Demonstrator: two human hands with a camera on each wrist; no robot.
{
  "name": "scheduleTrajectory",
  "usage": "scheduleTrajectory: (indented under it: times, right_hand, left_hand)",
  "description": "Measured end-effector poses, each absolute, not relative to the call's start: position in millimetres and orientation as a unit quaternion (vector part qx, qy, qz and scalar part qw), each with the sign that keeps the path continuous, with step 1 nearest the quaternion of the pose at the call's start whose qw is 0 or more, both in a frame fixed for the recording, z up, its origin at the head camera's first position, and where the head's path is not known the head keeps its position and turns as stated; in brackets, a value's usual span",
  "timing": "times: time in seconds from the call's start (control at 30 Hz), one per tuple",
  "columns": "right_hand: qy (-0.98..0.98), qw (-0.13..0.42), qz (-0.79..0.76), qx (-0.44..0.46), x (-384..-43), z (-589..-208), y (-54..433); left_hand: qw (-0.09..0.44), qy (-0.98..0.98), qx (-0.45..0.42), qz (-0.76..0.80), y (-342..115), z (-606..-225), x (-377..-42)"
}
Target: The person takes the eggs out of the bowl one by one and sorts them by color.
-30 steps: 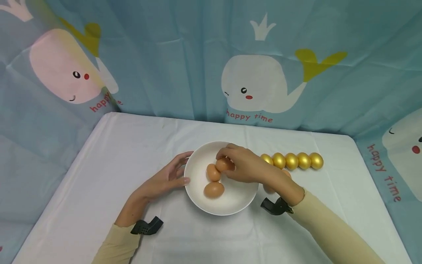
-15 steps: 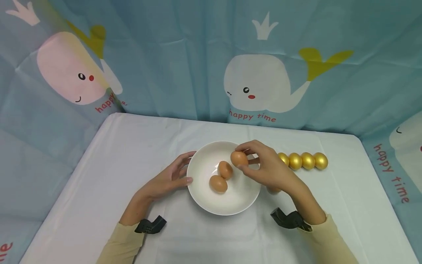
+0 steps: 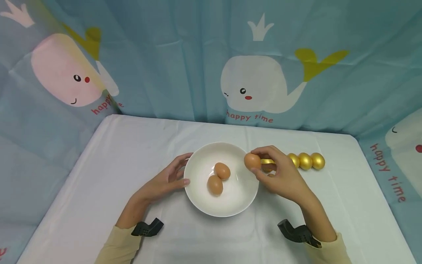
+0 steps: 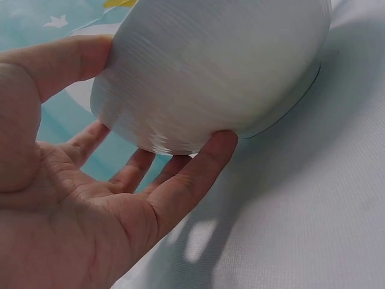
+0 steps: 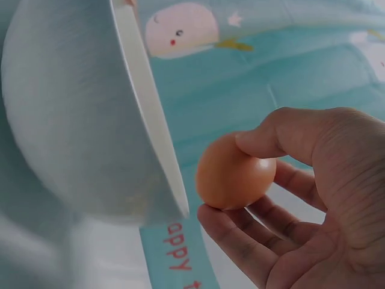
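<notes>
A white bowl [image 3: 235, 196] stands in the middle of the table with two brown eggs [image 3: 215, 185] lying together inside. My left hand [image 3: 166, 179] holds the bowl's left side, thumb at the rim; in the left wrist view its fingers spread along the outer wall. Between thumb and fingertips, my right hand [image 3: 280, 174] pinches another brown egg [image 5: 233, 173] above the bowl's right rim. The right wrist view shows this egg up beside the rim, outside the bowl's wall.
Several gold eggs [image 3: 305, 161] line up behind the right hand, which partly covers the row. Part of another brown egg [image 3: 271, 175] shows beneath that hand. A white cloth [image 3: 148, 135] covers the table, and a blue whale-print curtain [image 3: 197, 73] hangs behind it.
My right hand has lifted one brown egg out of the bowl and carried it right to the rim. The two eggs left inside have rolled a little. My left hand stays at the bowl.
</notes>
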State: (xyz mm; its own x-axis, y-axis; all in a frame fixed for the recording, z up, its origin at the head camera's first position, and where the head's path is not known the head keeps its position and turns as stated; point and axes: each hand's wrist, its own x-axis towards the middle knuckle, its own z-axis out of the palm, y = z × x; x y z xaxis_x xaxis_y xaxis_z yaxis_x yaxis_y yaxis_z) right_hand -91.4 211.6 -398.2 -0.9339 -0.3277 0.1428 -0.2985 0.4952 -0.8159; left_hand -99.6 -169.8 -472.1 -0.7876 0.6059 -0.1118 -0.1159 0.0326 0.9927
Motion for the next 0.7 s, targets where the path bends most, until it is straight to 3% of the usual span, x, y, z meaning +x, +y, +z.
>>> scheduleTrajectory:
  times: [0.33, 0.7]
  right_hand:
    - [0.865, 0.001, -0.487, -0.123, -77, -402, 237]
    - [0.871, -0.076, -0.475, -0.093, -62, -421, 266]
  left_hand:
    - [0.267, 0.667, 0.181, 0.671, -170, -472, -99]
    - [0.269, 0.660, 0.188, 0.676, -170, -473, -100]
